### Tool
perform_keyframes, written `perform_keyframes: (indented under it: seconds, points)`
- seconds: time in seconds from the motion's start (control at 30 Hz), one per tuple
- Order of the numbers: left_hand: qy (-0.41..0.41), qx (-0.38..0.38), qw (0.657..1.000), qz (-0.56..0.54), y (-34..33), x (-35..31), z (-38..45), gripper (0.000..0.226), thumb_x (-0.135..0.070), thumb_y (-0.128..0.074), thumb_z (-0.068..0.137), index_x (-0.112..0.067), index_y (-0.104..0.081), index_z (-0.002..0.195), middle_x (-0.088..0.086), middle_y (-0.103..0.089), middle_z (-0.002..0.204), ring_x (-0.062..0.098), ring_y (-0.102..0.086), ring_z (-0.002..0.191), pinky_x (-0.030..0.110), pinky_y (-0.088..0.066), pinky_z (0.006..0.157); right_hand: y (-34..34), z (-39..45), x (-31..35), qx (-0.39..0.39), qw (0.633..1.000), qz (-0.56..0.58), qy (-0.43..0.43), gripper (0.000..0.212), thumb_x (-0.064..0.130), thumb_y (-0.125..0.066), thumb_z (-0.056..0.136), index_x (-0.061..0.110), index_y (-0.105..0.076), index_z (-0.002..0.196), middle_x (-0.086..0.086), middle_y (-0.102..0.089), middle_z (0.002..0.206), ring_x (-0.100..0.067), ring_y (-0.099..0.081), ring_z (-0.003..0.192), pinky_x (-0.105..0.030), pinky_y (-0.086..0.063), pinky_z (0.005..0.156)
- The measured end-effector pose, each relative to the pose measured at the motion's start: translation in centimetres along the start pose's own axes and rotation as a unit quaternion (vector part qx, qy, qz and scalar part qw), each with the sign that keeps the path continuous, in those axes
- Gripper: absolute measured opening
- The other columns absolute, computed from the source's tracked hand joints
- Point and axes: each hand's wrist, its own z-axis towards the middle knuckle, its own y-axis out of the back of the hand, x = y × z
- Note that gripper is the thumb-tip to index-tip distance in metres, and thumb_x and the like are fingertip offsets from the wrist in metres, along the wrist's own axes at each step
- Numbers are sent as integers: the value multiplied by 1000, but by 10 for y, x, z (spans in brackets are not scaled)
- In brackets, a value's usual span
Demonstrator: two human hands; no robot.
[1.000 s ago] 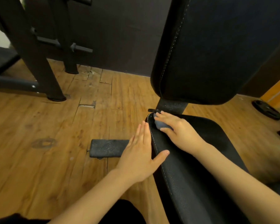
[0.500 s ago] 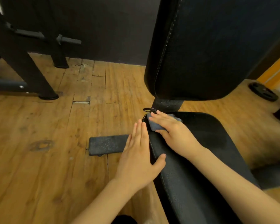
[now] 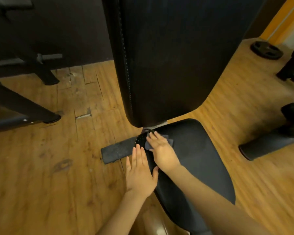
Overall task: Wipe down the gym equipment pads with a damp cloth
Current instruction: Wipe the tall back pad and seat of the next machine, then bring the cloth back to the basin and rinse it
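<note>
On the seat pad, right hand pressing cloth, left hand flat

The black seat pad lies flat, its narrow end under the upright back pad. A small dark cloth lies bunched on the seat's near-left corner, mostly hidden beneath a hand.

Matt leatherette seat pad, wood floor
</note>
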Motion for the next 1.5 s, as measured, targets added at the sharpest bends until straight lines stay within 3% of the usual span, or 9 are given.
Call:
perform_keyframes:
  seconds: [0.07,0.1,0.2,0.3,0.53,0.9,1.07,1.23,1.5]
  points:
    - [-18,50,998,28,11,0,-4,78,-55,-20,96,-6,10,149,11,13,158,23,11,146,41,0,117,8,-14,-17,34,999,-7,17,56,2,-40,94,15,-23,146,0,-15,156,-12,-2,144,-20,4,112]
    - [-14,75,996,37,17,2,-8,78,-55,-21,98,-8,16,149,9,20,158,22,17,145,41,5,117,16,-22,-29,46,999,6,-5,59,0,-40,93,18,-24,146,3,-15,155,-10,-2,144,-18,5,110]
    - [-5,121,989,87,42,2,-35,76,-53,-20,100,-7,14,149,10,18,158,23,17,146,40,7,119,42,-47,-53,82,991,-1,-102,60,-1,-38,94,20,-20,148,4,-10,156,-11,-1,144,-20,-2,113]
    - [1,144,984,105,70,-7,-66,73,-51,-18,100,-6,12,150,10,17,158,24,17,145,41,8,119,69,-62,-34,158,979,-26,-127,53,9,-35,99,16,-19,148,0,-10,157,-16,-4,144,-31,-11,115]
    - [26,125,983,133,157,-44,-120,70,-46,-19,102,-6,10,151,10,14,159,24,15,146,40,10,116,146,-107,62,159,984,-78,20,51,19,-28,102,14,-8,149,-3,-5,157,-17,1,145,-34,0,116]
    - [196,22,978,67,258,-53,-280,68,-45,-16,102,-6,10,151,10,15,159,25,15,146,41,7,118,262,-176,178,156,943,-168,240,53,17,-29,102,16,-5,149,-2,-1,158,-17,5,144,-35,4,115]
    - [268,-31,962,42,285,-23,-341,70,-47,-19,101,-8,7,152,9,13,160,25,14,146,42,7,118,273,-192,255,173,905,-184,342,65,-2,-32,96,18,-3,150,-1,4,157,-16,6,144,-36,3,116]
    - [346,-66,936,6,286,14,-420,70,-48,-21,100,-9,5,153,9,10,160,25,13,147,43,6,118,258,-225,340,184,852,-209,442,60,0,-29,97,17,-6,150,-2,0,158,-16,4,144,-35,2,116]
    - [525,-121,842,-33,271,104,-633,72,-53,-20,100,-11,3,153,8,9,160,25,12,147,44,6,119,203,-345,535,179,740,-219,610,52,10,-26,100,15,-11,149,-3,-6,157,-16,0,144,-35,1,115]
